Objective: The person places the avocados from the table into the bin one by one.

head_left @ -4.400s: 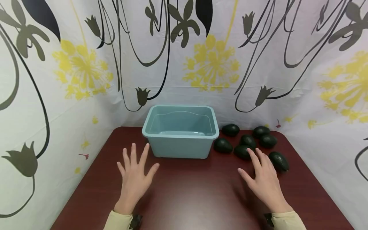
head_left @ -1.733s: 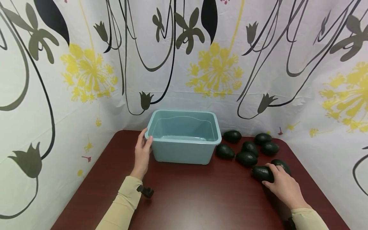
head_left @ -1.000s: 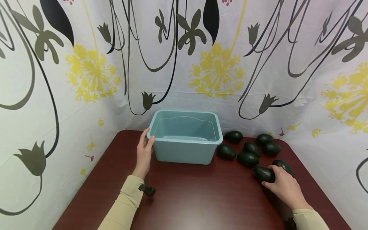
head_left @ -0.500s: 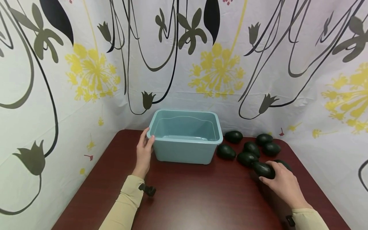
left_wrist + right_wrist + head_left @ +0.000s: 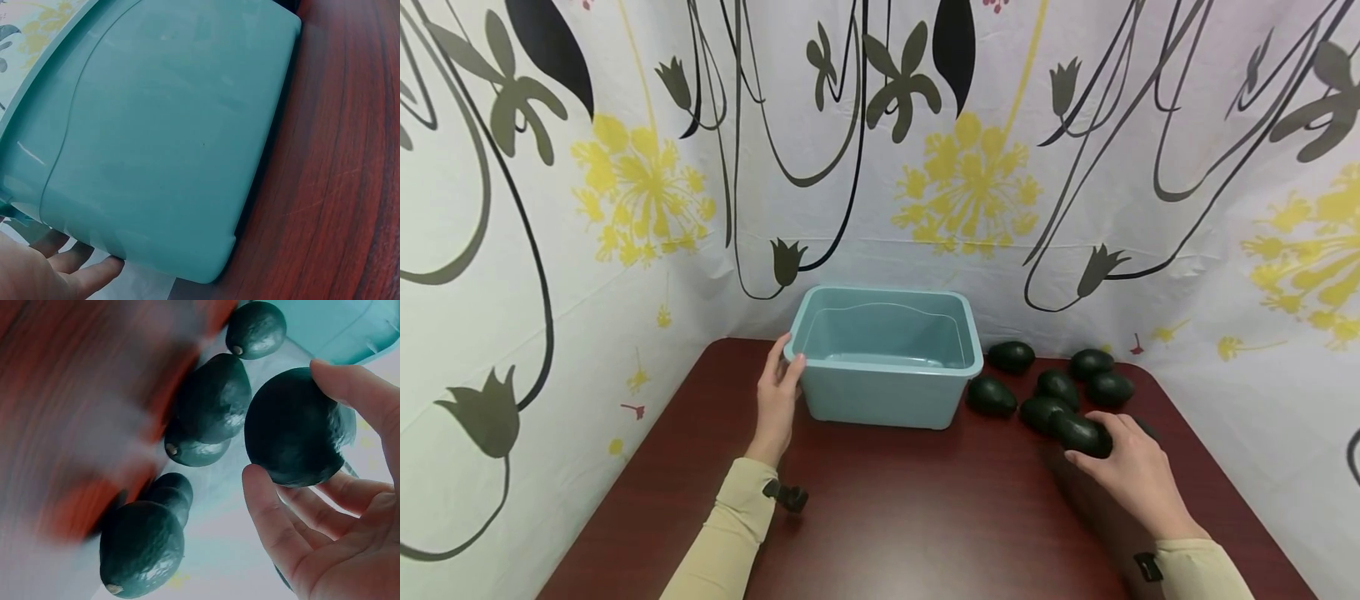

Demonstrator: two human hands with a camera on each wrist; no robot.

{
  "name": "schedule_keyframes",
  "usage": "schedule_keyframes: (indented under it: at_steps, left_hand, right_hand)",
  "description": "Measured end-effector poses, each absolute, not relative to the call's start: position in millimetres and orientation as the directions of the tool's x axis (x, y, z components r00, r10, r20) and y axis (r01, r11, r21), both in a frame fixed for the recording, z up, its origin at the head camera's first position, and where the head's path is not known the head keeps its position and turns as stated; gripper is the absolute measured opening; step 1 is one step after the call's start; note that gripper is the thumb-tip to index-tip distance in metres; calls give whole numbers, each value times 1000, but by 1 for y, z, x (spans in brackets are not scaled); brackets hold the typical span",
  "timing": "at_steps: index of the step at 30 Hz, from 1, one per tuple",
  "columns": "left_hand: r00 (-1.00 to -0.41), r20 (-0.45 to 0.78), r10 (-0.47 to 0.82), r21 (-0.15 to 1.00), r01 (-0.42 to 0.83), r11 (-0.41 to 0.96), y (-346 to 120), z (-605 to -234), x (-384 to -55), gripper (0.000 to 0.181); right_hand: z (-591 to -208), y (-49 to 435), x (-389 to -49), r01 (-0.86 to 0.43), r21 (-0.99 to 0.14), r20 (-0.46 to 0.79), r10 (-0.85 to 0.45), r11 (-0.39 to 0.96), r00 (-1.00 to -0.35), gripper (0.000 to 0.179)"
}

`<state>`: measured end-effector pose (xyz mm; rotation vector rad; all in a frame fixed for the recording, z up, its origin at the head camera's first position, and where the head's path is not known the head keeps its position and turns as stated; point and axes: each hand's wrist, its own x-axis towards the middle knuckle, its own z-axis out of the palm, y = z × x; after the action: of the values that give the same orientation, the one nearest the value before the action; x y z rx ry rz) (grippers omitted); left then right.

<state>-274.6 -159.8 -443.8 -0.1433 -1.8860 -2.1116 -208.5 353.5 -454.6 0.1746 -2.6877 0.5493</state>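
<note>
A light blue plastic bin (image 5: 880,396) stands at the back of the table, with its inside showing bare. At its front left corner my left hand (image 5: 777,408) grips the rim, thumb on the front and fingers along the left side. In the left wrist view, the fingers (image 5: 94,275) lie against the bin wall. My right hand (image 5: 1138,479) holds a dark green avocado (image 5: 1081,435) between thumb and fingers. The right wrist view shows this avocado (image 5: 297,428) raised off the table. Behind it sit several more avocados (image 5: 1041,414), some partly hidden.
The dark red wooden table (image 5: 887,508) stretches out in front of the bin. A loose avocado (image 5: 991,397) lies close by the bin's right side. Patterned white cloth (image 5: 880,208) closes off the back and both sides.
My left hand has moved from above the table to the bin's rim. My right hand has taken hold of an avocado, lifted it and carried it slightly left and away from me.
</note>
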Motion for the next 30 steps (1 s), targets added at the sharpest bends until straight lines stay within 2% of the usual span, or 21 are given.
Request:
schedule_keyframes:
  at_steps: [8, 14, 30]
  left_hand:
    - [-948, 276, -156, 952, 292, -90, -159, -444, -274, 59]
    - [-946, 286, -155, 949, 302, -90, -159, -443, -274, 58]
    - [-940, 304, -157, 947, 316, -61, -160, -445, -275, 58]
  right_hand:
    - [-445, 347, -211, -232, -354, 451, -52, 906, -891, 72]
    - [-437, 340, -212, -273, -342, 524, -59, 899, -849, 68]
    - [-413, 320, -220, -322, -342, 594, -63, 883, -802, 67]
